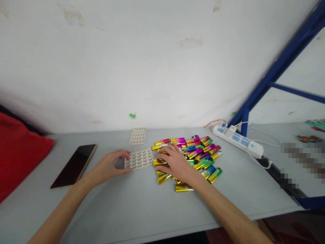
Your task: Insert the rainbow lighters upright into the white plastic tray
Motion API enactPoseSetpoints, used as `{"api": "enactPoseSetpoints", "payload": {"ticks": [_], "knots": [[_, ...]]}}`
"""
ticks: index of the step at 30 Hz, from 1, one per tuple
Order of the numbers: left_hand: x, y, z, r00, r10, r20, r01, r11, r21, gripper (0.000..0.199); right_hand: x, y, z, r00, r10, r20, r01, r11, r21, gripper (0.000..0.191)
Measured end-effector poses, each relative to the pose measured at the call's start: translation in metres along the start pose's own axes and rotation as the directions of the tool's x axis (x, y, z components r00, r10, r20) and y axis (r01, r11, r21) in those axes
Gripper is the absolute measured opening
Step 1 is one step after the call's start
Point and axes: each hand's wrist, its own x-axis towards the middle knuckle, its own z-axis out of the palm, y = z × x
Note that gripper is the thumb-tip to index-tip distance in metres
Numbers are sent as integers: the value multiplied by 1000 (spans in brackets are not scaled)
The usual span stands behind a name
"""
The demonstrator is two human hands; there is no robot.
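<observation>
My left hand [110, 166] grips the left end of a white tray [139, 159] with rows of round holes, thumb and fingers on opposite edges. The tray lies on the grey table, and none of its holes visibly holds anything. Just right of it spreads a loose pile of shiny lighters [203, 162] in gold, red, purple, green and blue. My right hand [175, 164] reaches over the pile's left side, fingers apart and bent down among the lighters. Its palm side is hidden, and I see no lighter lifted in it.
A second white tray [137, 136] lies farther back near the wall. On the left are a dark-screened tablet [74, 166] and a red cloth [20, 152]. A white power strip [237, 140] with cables stands at the right, beside a blue metal frame [269, 74].
</observation>
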Motion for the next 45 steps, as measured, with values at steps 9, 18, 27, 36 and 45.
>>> {"api": "enactPoseSetpoints", "payload": {"ticks": [9,18,27,36,45], "knots": [[42,11,2,974,87,207,-92,996,11,34,-8,56,-29,902,182,-391,-240,965,-103,28],[48,5,17,974,155,162,-147,987,-59,34,-48,134,-53,754,336,-565,-496,854,-155,34],[33,8,39,985,171,-24,-172,983,-61,38,-30,109,-35,945,290,-151,-308,944,-117,37],[29,25,56,992,98,-73,-106,988,-114,44,-25,106,-34,940,332,-74,-338,938,-79,19],[28,27,65,985,141,-98,-151,983,-104,47,-31,108,-32,917,354,-181,-368,928,-49,12]]}}
